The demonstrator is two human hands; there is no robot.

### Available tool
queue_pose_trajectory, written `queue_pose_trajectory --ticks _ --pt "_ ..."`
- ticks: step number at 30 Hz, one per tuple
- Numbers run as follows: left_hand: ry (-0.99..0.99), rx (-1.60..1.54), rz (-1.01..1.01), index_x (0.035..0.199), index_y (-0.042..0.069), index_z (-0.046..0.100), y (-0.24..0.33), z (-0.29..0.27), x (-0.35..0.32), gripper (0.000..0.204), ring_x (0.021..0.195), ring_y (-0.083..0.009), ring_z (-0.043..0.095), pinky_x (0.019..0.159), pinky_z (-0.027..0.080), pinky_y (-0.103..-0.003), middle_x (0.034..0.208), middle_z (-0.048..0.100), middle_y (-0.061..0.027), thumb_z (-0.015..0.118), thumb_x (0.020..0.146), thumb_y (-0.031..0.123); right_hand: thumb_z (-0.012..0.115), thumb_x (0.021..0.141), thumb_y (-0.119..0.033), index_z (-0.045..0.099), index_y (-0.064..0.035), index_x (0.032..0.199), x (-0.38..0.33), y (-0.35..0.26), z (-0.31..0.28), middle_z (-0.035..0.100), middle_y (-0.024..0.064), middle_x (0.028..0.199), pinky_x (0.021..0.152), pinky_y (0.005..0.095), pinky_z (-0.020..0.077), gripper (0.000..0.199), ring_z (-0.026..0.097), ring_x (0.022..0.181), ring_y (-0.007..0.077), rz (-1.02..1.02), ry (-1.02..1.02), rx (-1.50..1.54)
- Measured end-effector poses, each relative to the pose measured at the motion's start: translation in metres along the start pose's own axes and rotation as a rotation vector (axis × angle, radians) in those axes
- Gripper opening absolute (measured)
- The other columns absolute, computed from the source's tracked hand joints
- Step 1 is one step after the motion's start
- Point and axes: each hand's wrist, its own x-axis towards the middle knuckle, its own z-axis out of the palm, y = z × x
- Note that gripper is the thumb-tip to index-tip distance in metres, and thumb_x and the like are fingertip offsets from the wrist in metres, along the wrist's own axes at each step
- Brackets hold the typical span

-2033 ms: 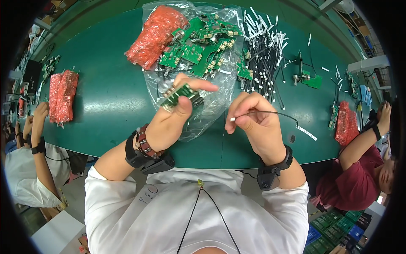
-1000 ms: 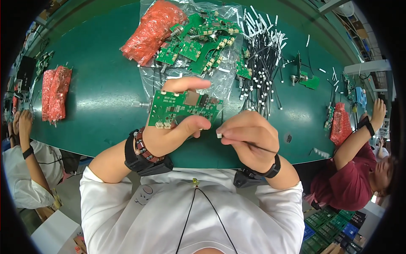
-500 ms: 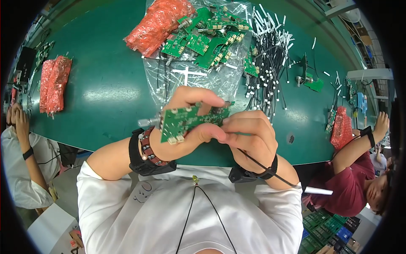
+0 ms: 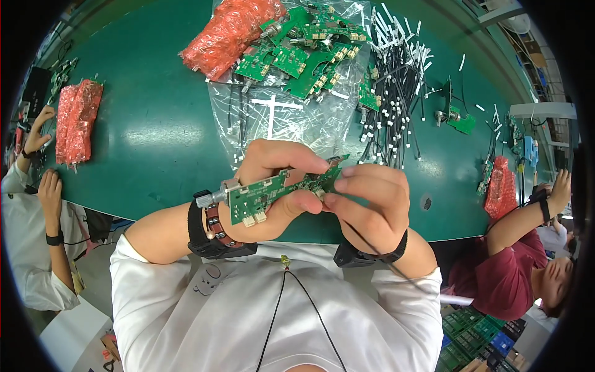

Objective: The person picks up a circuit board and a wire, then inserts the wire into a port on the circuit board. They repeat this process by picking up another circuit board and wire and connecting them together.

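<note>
A green circuit board (image 4: 263,197) with a metal shaft at its left end and white sockets along its near edge is held over the table's near side. My left hand (image 4: 273,164) pinches it between thumb and fingers. At the board's right end my right hand (image 4: 375,198) is closed on a black cable (image 4: 358,234), which trails back over the right wrist toward a blurred white tag. The fingertips hide the cable's connector, and whether it sits in a socket I cannot tell.
Several circuit boards (image 4: 310,68) lie on a clear plastic bag (image 4: 285,127) beside a red bubble-wrap bundle (image 4: 229,40). A heap of black cables (image 4: 393,93) is to their right. More red bundles (image 4: 79,123) lie at left. People sit at both sides.
The board has tilted, its right end rising and its left end dropping a little. My right fingers have shifted at its right end. The cable and its tag swing lower.
</note>
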Motion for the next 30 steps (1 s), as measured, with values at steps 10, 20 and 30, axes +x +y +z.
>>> queue_pose_trajectory --ticks 10,20,30 --pt "0.0 -0.104 -0.018 0.097 0.004 0.048 0.006 0.007 -0.004 0.029 0.051 -0.0092 0.043 0.046 0.033 -0.023 0.067 0.052 -0.0047 0.061 0.08 0.023 0.065 0.058 -0.004 0.046 -0.0121 0.061 0.004 -0.014 0.008 0.057 0.0013 0.088 0.089 0.046 0.033 0.02 0.056 0.095 0.027 -0.022 0.007 -0.239" --pt "0.069 -0.13 -0.016 0.096 0.005 0.048 0.008 0.011 -0.009 0.025 0.059 -0.0126 0.055 0.051 0.041 -0.024 0.068 0.054 -0.0065 0.061 0.08 0.02 0.069 0.062 -0.011 0.049 -0.0152 0.066 0.001 -0.007 0.004 0.049 0.0034 0.084 0.092 0.049 0.0329 0.021 0.053 0.097 0.0308 -0.028 -0.032 -0.207" --pt "0.02 -0.059 0.288 0.096 0.005 0.052 0.001 0.012 -0.007 0.031 0.061 -0.0202 0.055 0.057 0.044 -0.03 0.067 0.056 -0.0058 0.067 0.073 0.019 0.071 0.062 -0.012 0.054 -0.0127 0.078 -0.009 -0.007 0.006 0.049 0.0024 0.087 0.083 0.0439 0.037 0.024 0.056 0.091 0.0239 -0.078 0.158 -0.17"
